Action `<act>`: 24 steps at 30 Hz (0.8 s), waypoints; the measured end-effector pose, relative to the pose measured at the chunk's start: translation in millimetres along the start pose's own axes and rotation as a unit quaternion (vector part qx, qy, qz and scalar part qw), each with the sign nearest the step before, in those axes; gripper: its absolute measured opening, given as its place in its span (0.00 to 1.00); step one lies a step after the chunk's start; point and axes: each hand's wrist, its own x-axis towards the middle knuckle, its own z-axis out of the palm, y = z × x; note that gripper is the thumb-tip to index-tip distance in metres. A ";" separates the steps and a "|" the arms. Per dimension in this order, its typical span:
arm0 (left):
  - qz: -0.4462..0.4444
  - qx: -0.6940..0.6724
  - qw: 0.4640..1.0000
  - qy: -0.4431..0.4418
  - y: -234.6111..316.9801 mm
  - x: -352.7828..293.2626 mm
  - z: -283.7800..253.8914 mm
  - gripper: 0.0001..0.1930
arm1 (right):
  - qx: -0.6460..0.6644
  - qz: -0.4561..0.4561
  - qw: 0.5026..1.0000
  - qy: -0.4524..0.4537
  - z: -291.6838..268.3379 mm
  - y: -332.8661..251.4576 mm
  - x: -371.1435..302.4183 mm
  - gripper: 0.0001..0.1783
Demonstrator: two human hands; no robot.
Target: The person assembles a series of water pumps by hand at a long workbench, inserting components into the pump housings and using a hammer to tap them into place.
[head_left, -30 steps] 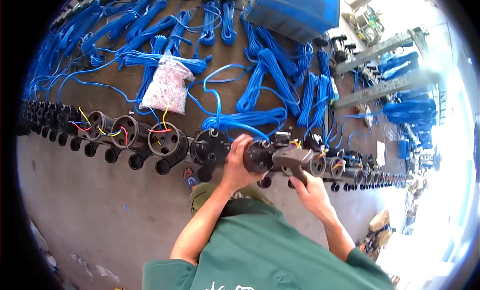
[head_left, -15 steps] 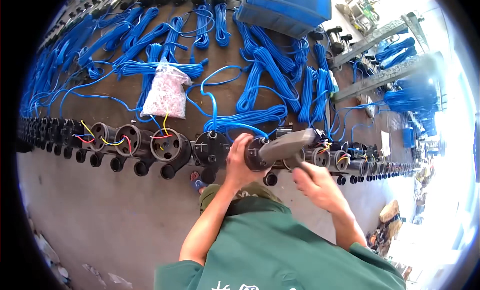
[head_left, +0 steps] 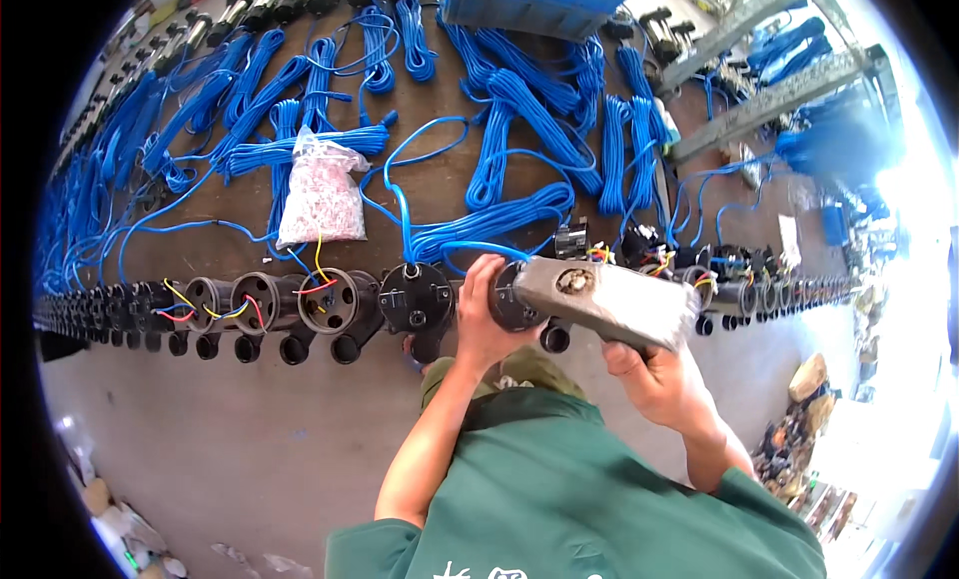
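My left hand [head_left: 482, 321] is wrapped round the left side of a black capped cylinder [head_left: 509, 304], with a blue cable at its top. My right hand [head_left: 661, 384] grips a hammer by its handle. The blocky grey hammer head [head_left: 624, 301] hangs over the right part of that cylinder and hides it; from this view I cannot tell whether they touch. The handle is mostly hidden beneath the head. Left of my left hand stands another black capped cylinder [head_left: 417, 297], and beside it an uncapped cylinder [head_left: 338, 301] with red and yellow wires.
A long row of black cylinders runs along the bench edge both ways. Coiled blue cables [head_left: 539, 114] lie across the brown bench [head_left: 430, 194]. A clear bag of pinkish bits [head_left: 322, 201] sits behind the row. At the back are a blue crate [head_left: 534, 9] and a metal frame [head_left: 769, 99].
My right hand and the hammer have shifted right, and the head has turned so its upper side shows. My left hand keeps its place on the cylinder. The view has shifted slightly.
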 end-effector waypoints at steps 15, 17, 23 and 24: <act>-0.198 0.010 0.977 -0.083 8.6 -62.5 1.1 0.41 | 0.366 0.243 0.889 0.127 29.5 112.8 -98.5 0.19; -0.214 -0.013 0.966 -0.145 -36.6 -74.1 12.3 0.34 | 0.331 0.257 0.900 0.122 40.3 127.2 -104.8 0.23; -0.204 0.012 0.972 -0.112 -87.4 -96.6 43.1 0.22 | 0.309 0.325 0.892 0.052 69.0 141.3 -115.3 0.24; -0.194 -0.004 0.976 -0.099 -80.5 -93.1 45.0 0.22 | 0.285 0.329 0.899 0.046 72.4 143.0 -115.3 0.21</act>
